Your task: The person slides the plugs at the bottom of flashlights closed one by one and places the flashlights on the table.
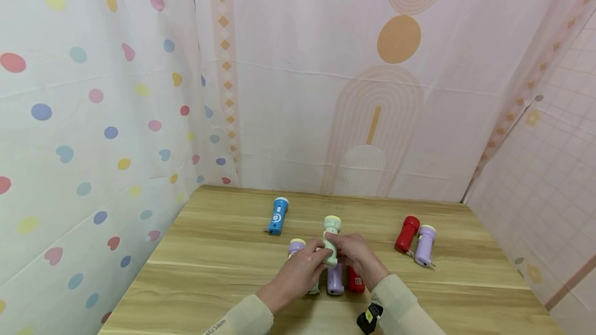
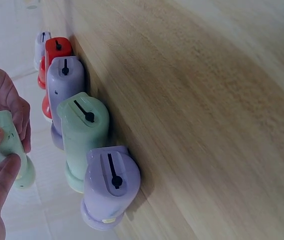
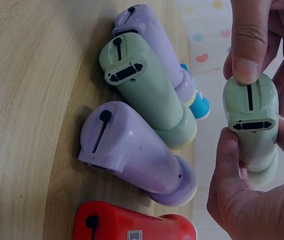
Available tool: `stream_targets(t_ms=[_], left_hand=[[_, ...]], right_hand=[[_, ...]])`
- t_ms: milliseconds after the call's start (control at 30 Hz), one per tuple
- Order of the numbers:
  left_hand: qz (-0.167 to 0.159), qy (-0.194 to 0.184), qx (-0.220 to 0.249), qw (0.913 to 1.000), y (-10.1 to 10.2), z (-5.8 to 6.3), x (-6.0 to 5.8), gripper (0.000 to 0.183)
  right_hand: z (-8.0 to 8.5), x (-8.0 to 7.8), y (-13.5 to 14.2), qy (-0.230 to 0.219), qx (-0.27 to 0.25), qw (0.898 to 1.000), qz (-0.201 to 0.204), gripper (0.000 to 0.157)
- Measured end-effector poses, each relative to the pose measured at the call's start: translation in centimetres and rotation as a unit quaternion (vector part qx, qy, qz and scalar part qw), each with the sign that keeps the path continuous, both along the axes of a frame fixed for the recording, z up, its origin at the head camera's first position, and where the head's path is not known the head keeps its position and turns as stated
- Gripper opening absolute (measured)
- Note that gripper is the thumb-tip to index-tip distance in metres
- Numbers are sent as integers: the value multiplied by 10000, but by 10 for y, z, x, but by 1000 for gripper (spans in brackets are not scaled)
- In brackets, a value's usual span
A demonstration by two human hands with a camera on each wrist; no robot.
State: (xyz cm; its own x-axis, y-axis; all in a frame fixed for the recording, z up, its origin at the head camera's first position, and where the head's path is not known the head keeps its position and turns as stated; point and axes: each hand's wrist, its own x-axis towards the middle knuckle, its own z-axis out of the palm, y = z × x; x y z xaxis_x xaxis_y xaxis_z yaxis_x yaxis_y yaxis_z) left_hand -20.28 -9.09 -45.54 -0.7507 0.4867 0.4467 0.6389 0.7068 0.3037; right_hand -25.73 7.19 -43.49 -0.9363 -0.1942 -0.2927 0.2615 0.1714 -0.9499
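Both hands hold a pale green flashlight [image 1: 331, 244] with a cream rim, raised over the middle of the table. My left hand [image 1: 302, 271] grips it from the left, with a thumb pressed near the slotted end in the right wrist view. From the other side, my right hand [image 1: 362, 258] pinches its body between thumb and fingers. The slot and a dark recess show on the end of the held flashlight [image 3: 254, 107]. Below the hands stands a row of flashlights: a purple one [image 2: 113, 175], another green one [image 2: 87, 135], a second purple one [image 3: 132, 150] and a red one [image 3: 132, 225].
Farther back on the wooden table [image 1: 209, 252] lies a blue flashlight [image 1: 278, 216], its prongs out. To the right, a red flashlight [image 1: 407, 234] and a purple flashlight [image 1: 425, 246] lie side by side, prongs out. Patterned curtains [image 1: 298, 118] hang behind and beside the table.
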Motion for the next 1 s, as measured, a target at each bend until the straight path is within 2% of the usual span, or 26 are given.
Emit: stream_targets(t_ms=[200,633,833,1000], left_hand=[[33,40,-43,10000,-2,-1,-1,31],[678,356,-372,9964,-11,-2,1,30],[1156,327,-755,9899,-15,-8,-2,32],[1342,291,-901,9864,-17,-12,-3,33]], right_hand=[[1,1,2,30,22,10000,51,49],[-3,-3,8,-33,-34,10000,-70,56],[-3,-4,9,-96,-12,9998,-171,57],[-2,-5,11,-143,-58,9996,-219,57]])
